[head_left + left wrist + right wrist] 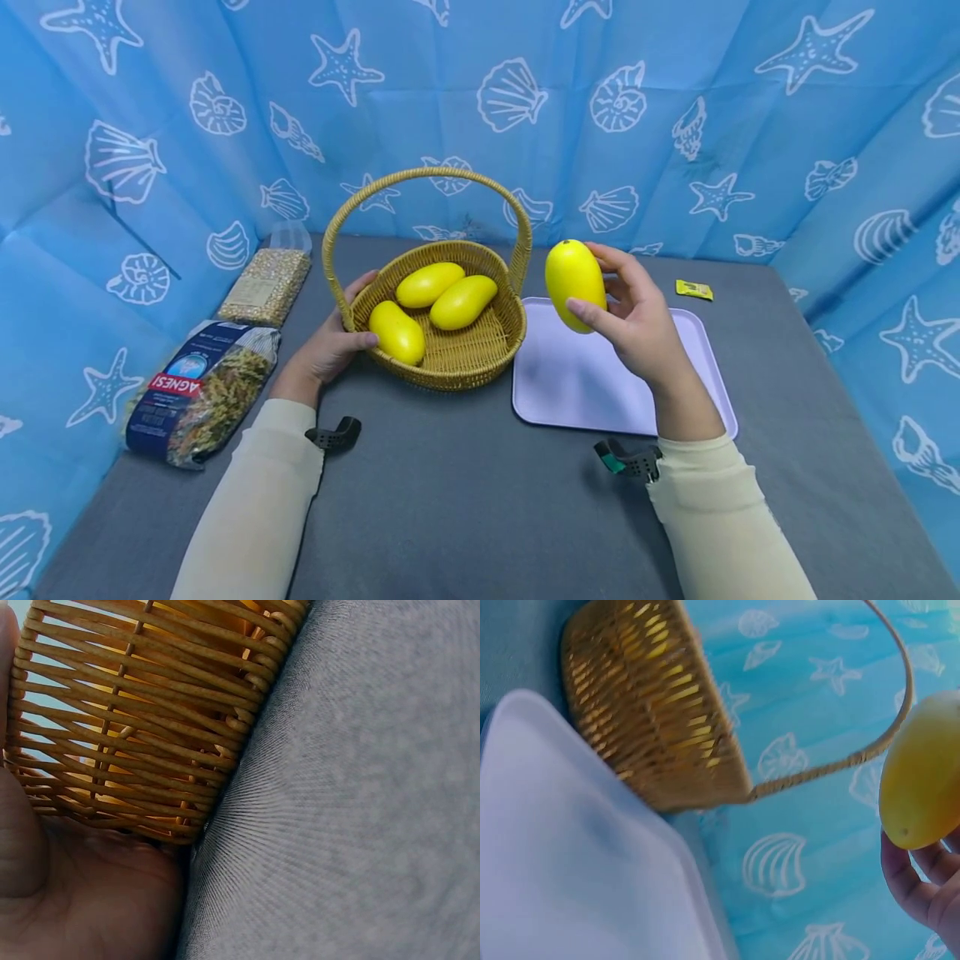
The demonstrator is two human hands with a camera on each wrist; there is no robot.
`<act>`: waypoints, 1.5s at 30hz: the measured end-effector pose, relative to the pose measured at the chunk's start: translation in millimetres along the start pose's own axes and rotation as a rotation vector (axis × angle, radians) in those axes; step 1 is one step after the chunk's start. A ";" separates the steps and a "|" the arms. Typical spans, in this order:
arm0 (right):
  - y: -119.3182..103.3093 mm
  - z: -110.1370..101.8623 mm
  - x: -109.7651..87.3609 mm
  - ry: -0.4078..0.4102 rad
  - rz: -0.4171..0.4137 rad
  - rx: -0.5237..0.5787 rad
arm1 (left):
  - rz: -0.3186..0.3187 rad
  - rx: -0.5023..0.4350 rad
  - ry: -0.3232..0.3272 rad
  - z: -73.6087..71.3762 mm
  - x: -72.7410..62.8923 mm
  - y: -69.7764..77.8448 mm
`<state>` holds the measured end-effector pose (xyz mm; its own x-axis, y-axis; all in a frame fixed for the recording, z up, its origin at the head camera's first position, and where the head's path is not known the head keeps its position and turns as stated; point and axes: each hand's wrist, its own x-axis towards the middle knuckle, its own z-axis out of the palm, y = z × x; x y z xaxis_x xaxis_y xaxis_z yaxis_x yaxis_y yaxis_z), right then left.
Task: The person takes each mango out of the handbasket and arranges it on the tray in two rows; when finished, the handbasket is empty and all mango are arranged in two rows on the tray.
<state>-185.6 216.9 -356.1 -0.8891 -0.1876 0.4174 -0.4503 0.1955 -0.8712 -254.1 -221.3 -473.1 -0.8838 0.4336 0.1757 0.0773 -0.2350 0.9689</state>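
Note:
A woven basket (468,367) with a tall arched handle stands on the table, holding three yellow mangoes, one of them the near-left mango (397,333). My left hand (330,342) grips the basket's left side, thumb over the rim and fingers along the outer wall. In the left wrist view, the palm (97,892) lies against the basket's weave (150,712). My right hand (637,312) holds another yellow mango (574,283) upright between thumb and fingers, above a pale lilac tray (540,392). The right wrist view shows fingertips under that mango (926,776).
The tray sits just right of the basket. A blue Agnesi pasta bag (202,392) and a clear bag of pale kernels (266,287) lie at the left. A small yellow packet (694,290) lies at the back right. A blue seashell-print curtain (570,92) surrounds the grey table (480,500).

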 end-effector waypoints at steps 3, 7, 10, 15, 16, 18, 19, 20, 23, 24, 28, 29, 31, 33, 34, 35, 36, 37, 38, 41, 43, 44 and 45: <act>9.9 -3.6 0.9 0.028 0.050 -0.056 | 0.002 -0.002 0.002 -0.5 -0.7 -0.6; 29.2 -6.2 2.7 0.057 0.155 -0.135 | 0.003 -0.006 0.005 0.1 -1.4 0.0; 44.3 -7.9 3.2 0.069 0.230 -0.199 | -0.001 -0.003 0.002 0.9 -1.5 1.1; 62.8 -10.8 2.6 0.072 0.292 -0.258 | -0.009 0.003 -0.001 1.6 -1.1 2.2; 65.6 -11.4 2.6 0.071 0.300 -0.269 | -0.008 0.003 -0.001 1.7 -1.1 2.4; 70.5 -12.5 2.8 0.064 0.320 -0.305 | -0.005 0.004 0.000 1.8 -1.2 2.5; 72.7 -13.0 2.9 0.057 0.332 -0.329 | -0.003 0.004 0.000 1.9 -1.3 2.6; 74.6 -13.4 3.0 0.047 0.346 -0.359 | -0.001 0.003 0.000 1.8 -1.4 2.6; 79.6 -14.0 2.7 0.011 0.396 -0.451 | 0.003 0.003 -0.001 1.8 -1.4 2.7; 81.3 -14.1 2.6 -0.002 0.412 -0.484 | 0.003 0.002 -0.001 1.6 -1.2 2.5; 86.3 -12.2 1.8 -0.039 0.469 -0.576 | 0.002 -0.004 0.002 1.7 -0.9 1.9; 87.3 -11.4 1.6 -0.046 0.480 -0.594 | 0.001 -0.006 0.001 1.7 -0.8 1.8; 88.1 -9.6 1.2 -0.055 0.498 -0.620 | -0.001 -0.009 -0.001 1.6 -0.9 1.6; 87.8 -8.3 0.9 -0.062 0.514 -0.640 | -0.002 -0.010 -0.006 1.1 -1.0 1.6; 87.2 -7.9 0.9 -0.067 0.520 -0.646 | -0.003 -0.011 -0.007 0.9 -1.0 1.4; 86.4 -7.8 0.9 -0.075 0.522 -0.651 | -0.004 -0.012 -0.008 0.8 -1.1 1.4; 85.4 -8.0 1.0 -0.088 0.523 -0.655 | -0.005 -0.012 -0.009 0.6 -1.2 1.3; 84.2 -8.5 1.3 -0.104 0.525 -0.655 | -0.005 -0.014 -0.009 0.4 -1.3 1.1; 82.8 -9.2 1.6 -0.123 0.528 -0.653 | -0.006 -0.015 -0.008 0.3 -1.3 1.0; 77.3 -12.0 2.5 -0.183 0.545 -0.632 | -0.007 -0.015 -0.007 -0.1 -1.1 0.7; 73.6 -14.1 2.9 -0.217 0.560 -0.613 | -0.006 -0.013 -0.006 -0.4 -0.9 0.7; 72.1 -15.1 3.0 -0.229 0.567 -0.603 | -0.006 -0.013 -0.005 -0.5 -0.7 0.7; 70.8 -15.8 3.1 -0.237 0.571 -0.596 | -0.006 -0.014 -0.003 -0.6 -0.5 0.5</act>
<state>-221.5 245.3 -412.5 -0.9819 -0.0898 -0.1668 0.0343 0.7816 -0.6228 -253.9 -222.2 -472.8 -0.8827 0.4380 0.1703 0.0652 -0.2448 0.9674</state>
